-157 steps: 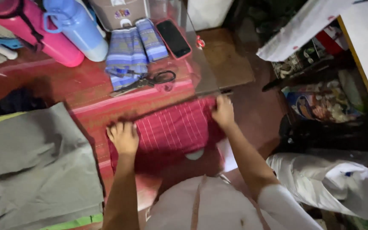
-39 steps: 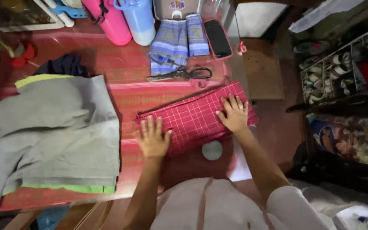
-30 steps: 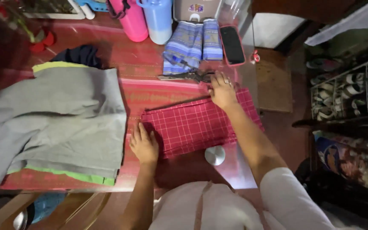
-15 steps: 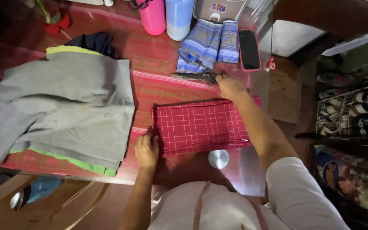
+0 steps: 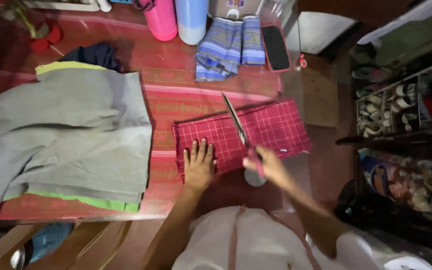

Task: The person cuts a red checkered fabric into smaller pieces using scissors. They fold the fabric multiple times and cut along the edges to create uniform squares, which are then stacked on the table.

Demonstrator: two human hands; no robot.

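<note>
Red table point(image 5: 186, 100): checked cloth point(image 5: 271, 127) under left fingers point(image 5: 201, 150); right hand point(image 5: 268, 165) grips scissors point(image 5: 237, 120).

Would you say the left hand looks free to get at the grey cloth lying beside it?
Probably yes: the left hand lies flat on the red checked cloth, holding nothing, and only bare red table mat lies between it and the grey cloth.

Left hand point(image 5: 198, 167) flat on the folded red checked cloth point(image 5: 241, 136) mid-frame, right hand point(image 5: 268, 165) holding scissors point(image 5: 240, 127) over it (blades pointing up-frame). Grey fabric pile point(image 5: 63, 135) at left.
</note>
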